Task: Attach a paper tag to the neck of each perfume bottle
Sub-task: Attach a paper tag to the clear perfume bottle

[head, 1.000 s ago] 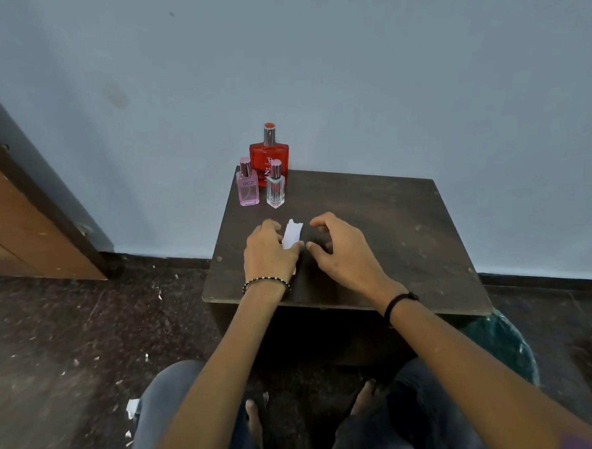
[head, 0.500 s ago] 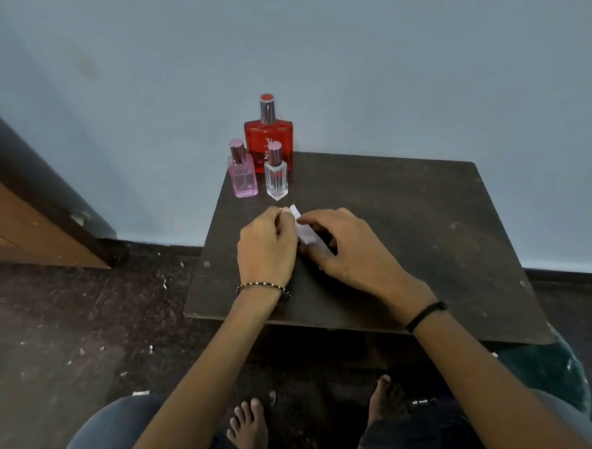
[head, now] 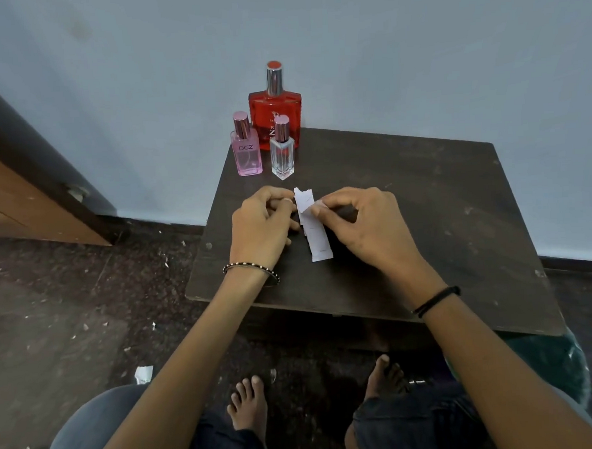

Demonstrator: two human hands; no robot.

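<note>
From up here I see my left hand curled shut beside the top of a white paper strip, fingertips at its left edge; whether they really pinch it I cannot tell. The right hand nips the strip's upper right edge between thumb and forefinger. I judge both hands are on it to ready it as a tag, with the strip lying lengthwise over the middle of the tabletop, toward its front edge.

The bottles wait at the back left corner, none tagged yet: the pink bottle leftmost, the small clear bottle just beside it, the tall red bottle behind both against the wall. They crowd together, so the two front ones stand in the way of reaching the red one's neck.

The right half of the tabletop is bare. Paper scraps litter the floor to the left.
</note>
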